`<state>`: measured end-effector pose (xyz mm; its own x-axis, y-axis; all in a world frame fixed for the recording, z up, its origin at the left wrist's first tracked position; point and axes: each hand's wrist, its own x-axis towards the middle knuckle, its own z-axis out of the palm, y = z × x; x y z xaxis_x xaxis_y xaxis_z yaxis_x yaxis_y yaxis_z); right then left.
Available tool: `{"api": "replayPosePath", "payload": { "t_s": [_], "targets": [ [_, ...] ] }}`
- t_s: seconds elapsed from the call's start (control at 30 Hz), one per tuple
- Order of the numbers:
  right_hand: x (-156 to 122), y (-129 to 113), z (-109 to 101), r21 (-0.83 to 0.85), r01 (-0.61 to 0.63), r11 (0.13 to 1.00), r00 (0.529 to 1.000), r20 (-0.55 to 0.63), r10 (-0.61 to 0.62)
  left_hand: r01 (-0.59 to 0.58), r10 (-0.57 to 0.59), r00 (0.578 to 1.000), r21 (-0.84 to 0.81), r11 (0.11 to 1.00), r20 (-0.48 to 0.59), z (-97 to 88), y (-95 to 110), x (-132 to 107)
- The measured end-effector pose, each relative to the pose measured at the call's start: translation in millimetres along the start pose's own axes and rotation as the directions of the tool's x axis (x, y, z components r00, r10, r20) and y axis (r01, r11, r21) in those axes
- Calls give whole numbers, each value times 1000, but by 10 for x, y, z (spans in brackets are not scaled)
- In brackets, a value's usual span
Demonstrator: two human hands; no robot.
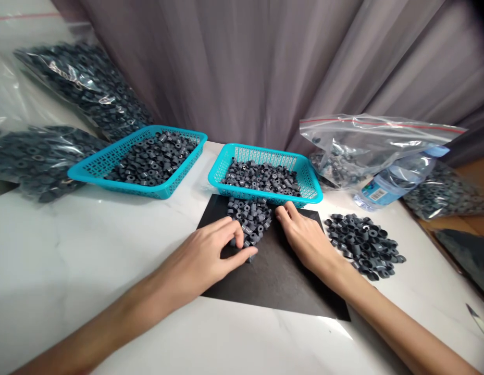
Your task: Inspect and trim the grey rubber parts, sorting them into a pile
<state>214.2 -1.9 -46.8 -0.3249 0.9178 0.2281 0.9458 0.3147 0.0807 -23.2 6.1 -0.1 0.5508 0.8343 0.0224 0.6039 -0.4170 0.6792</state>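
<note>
A pile of small dark grey cylindrical pieces, many with a hole through them, lies on a black mat. At the pile's left and near edge is my left hand, its thumb and forefinger apart and curved, with nothing visible between them. My right hand rests to the right of the pile, by the front wall of a turquoise basket. Its fingers are curled in, and whatever they may hold is hidden. More of the same pieces fill the bottom of that basket.
Another turquoise basket of pieces stands at left, beside large clear bags of them. On the right are a loose heap, a zip bag and a water bottle. A grey curtain hangs behind.
</note>
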Motion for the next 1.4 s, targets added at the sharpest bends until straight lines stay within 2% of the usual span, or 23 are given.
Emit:
{"api": "replayPosePath", "payload": {
  "t_s": [0.07, 0.13, 0.3, 0.4, 0.47, 0.53, 0.6, 0.7, 0.83, 0.97, 1.03, 1.23, 1.4],
  "targets": [
    [0, -23, -38, -3, -5, 1000, 1000, -8, 5, -92, 93, 996, 194, 977, 2, 71, -35, -40],
    [8, -32, -50, 3, -11, 1000, 1000, -14, 11, -127, 122, 992, 280, 952, 35, 131, -51, -74],
    [19, -8, -31, 54, -1, 999, 1000, -14, 2, -134, 122, 991, 285, 949, 59, 166, -12, -104],
    [-48, -12, -149, 167, -49, 985, 998, -25, 54, -104, 96, 994, 166, 981, 56, 149, 4, -80],
    [-121, -38, -328, 347, -77, 935, 997, 11, 78, -46, 45, 999, 32, 998, 20, 149, -7, -52],
    [-190, -80, -548, 499, -43, 865, 994, 108, -13, 49, -47, 999, -130, 990, 18, 154, -22, -26],
    [-235, -129, -739, 641, -4, 768, 982, 147, -117, 141, -121, 989, -280, 950, 86, 153, -24, -12],
    [-255, -196, -860, 754, -5, 657, 977, 144, -158, 222, -135, 967, -451, 864, 217, 124, 15, -14],
    [-252, -252, -786, 827, -21, 562, 988, 104, -117, 303, -110, 937, -612, 730, 332, 86, 89, -33],
    [-256, -281, -723, 832, -14, 554, 995, 64, -72, 321, -104, 936, -692, 646, 337, 112, 104, -40],
    [-253, -291, -711, 829, -14, 559, 996, 59, -63, 317, -99, 937, -698, 642, 335, 135, 92, -44],
    [-236, -291, -659, 845, -59, 532, 997, 72, -3, 243, -64, 953, -616, 750, 297, 169, 40, -45],
    [-219, -263, -632, 857, -118, 502, 992, 121, 26, 279, -68, 938, -628, 726, 339, 159, 26, -29]
  ]
}}
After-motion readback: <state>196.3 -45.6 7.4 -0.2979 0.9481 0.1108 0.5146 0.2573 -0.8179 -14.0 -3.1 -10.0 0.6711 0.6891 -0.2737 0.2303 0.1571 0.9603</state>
